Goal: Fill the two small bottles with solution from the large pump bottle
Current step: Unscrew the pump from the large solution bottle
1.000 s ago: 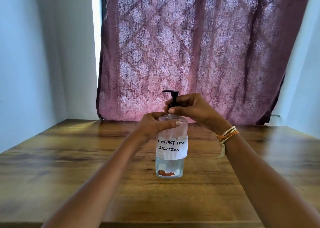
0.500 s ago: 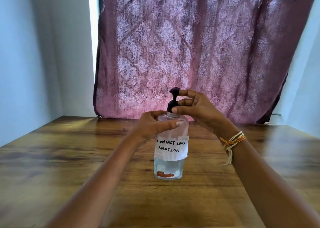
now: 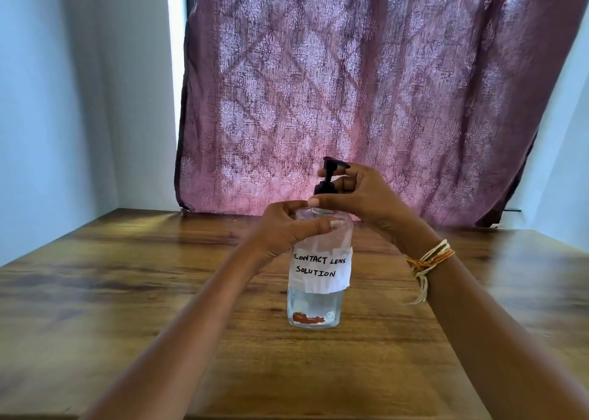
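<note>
bottle: my big clear pump bottle (image 3: pixel 318 298) is standing upright mid-table
label: white paper, handwritten "CONTACT LENS SOLUTION"
pump: black pump head (image 3: pixel 328 177) is sitting on top

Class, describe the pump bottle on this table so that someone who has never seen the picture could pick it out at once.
Start at the purple patterned curtain, then drop to the wooden table below it. At the table's middle stands a clear pump bottle, steadied by the left hand while the right hand grips its black pump. Its handwritten white label reading "CONTACT LENS SOLUTION" sets it apart.
</note>
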`<state>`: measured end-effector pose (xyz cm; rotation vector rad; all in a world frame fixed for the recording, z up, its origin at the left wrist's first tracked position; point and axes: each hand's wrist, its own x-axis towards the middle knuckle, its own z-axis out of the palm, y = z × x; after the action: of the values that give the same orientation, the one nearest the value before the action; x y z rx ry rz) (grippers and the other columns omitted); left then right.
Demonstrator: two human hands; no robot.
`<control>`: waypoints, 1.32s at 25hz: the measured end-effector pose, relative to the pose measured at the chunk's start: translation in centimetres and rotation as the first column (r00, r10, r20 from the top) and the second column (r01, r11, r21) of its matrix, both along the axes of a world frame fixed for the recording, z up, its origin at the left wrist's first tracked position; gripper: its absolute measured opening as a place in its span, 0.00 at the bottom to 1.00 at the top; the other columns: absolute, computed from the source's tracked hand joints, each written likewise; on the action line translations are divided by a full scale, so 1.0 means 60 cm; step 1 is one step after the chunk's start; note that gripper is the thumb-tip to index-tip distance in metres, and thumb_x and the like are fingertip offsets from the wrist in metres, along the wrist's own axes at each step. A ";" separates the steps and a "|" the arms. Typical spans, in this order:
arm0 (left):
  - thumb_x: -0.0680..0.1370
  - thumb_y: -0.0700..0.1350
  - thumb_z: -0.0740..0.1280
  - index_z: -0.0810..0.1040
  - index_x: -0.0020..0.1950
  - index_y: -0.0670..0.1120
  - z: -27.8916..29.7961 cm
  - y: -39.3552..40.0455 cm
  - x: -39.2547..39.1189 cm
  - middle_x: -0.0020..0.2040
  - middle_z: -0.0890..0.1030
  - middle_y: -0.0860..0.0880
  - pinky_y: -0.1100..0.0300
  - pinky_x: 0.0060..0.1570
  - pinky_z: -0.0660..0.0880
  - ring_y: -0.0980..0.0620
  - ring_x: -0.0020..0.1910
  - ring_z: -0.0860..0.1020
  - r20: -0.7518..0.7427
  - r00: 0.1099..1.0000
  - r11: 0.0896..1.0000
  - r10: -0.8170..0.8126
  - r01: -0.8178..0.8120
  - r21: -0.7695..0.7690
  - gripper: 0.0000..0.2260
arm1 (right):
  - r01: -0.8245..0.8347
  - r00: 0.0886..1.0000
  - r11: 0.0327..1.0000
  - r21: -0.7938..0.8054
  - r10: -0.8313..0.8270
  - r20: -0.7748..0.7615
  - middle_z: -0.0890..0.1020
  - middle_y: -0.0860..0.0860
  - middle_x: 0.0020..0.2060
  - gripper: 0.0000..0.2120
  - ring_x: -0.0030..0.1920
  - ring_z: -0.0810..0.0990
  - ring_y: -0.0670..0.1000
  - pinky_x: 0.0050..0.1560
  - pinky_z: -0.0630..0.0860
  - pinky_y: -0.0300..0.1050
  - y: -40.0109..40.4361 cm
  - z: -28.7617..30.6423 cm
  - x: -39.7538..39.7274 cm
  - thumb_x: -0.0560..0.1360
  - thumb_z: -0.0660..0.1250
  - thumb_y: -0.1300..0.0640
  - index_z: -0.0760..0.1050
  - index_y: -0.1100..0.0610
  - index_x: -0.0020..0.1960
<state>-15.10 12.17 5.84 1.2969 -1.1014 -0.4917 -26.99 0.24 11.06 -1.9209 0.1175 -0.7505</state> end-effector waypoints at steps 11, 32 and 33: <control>0.65 0.44 0.78 0.84 0.49 0.45 0.000 0.000 0.002 0.47 0.86 0.43 0.47 0.53 0.80 0.44 0.48 0.85 -0.018 1.000 1.000 0.010 -0.009 0.028 0.14 | -0.302 0.951 0.913 0.273 0.309 0.018 0.82 0.61 0.57 0.30 0.52 0.84 0.55 0.54 0.82 0.47 -0.004 -0.002 -0.011 0.67 0.70 0.72 0.69 0.63 0.68; 0.66 0.46 0.78 0.84 0.48 0.46 0.003 0.006 -0.006 0.47 0.86 0.45 0.52 0.50 0.81 0.47 0.47 0.85 -0.030 1.000 1.000 0.004 -0.003 0.027 0.13 | 0.084 0.991 0.993 0.079 -0.091 0.099 0.87 0.53 0.39 0.13 0.40 0.86 0.50 0.42 0.82 0.42 0.008 -0.004 -0.009 0.64 0.78 0.67 0.80 0.61 0.46; 0.66 0.45 0.78 0.85 0.48 0.46 0.003 0.006 -0.006 0.47 0.86 0.44 0.52 0.50 0.81 0.47 0.47 0.85 -0.037 0.999 1.000 -0.002 0.003 0.027 0.13 | 0.029 0.993 0.993 0.111 -0.042 0.112 0.87 0.55 0.41 0.13 0.42 0.86 0.51 0.44 0.82 0.43 0.005 -0.009 -0.008 0.65 0.76 0.69 0.80 0.62 0.47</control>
<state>-15.46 12.50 6.02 1.3054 -1.0689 -0.5316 -27.47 0.56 10.55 -1.7721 0.1196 -0.8587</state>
